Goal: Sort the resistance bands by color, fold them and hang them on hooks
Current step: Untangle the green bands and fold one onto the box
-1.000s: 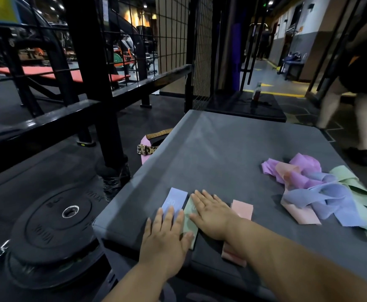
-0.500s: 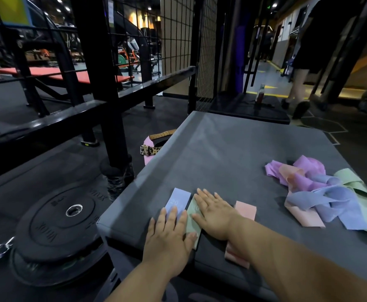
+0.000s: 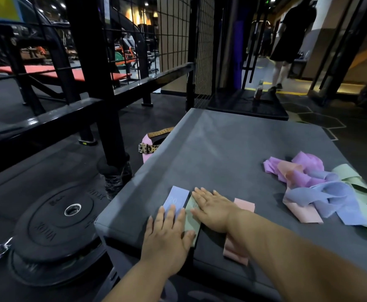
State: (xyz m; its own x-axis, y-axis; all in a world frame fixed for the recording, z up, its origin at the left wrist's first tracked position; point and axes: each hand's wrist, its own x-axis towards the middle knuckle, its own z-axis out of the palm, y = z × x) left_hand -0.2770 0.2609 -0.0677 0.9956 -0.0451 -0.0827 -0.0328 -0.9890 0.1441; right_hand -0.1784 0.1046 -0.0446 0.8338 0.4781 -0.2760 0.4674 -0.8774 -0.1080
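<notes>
Three folded bands lie side by side near the front left corner of a grey padded box [image 3: 232, 149]: a blue band [image 3: 177, 198], a green band [image 3: 192, 223] and a pink band [image 3: 243, 205]. My left hand [image 3: 167, 234] lies flat with straight fingers over the blue band's near end and the green band's edge. My right hand [image 3: 213, 209] presses flat on the green band, its forearm crossing the pink one. A loose heap of unfolded bands [image 3: 322, 188] in purple, pink, blue and green sits at the right. No hooks are visible.
Stacked black weight plates [image 3: 56, 225] lie on the floor to the left. A black rack post [image 3: 104, 105] and a leopard-print belt [image 3: 149, 147] stand beside the box. A bottle [image 3: 258, 90] sits on a black platform behind. A person [image 3: 291, 40] walks at the back right.
My hands have stayed pressed flat on the folded bands. The person in the background has walked from the right towards the far corridor.
</notes>
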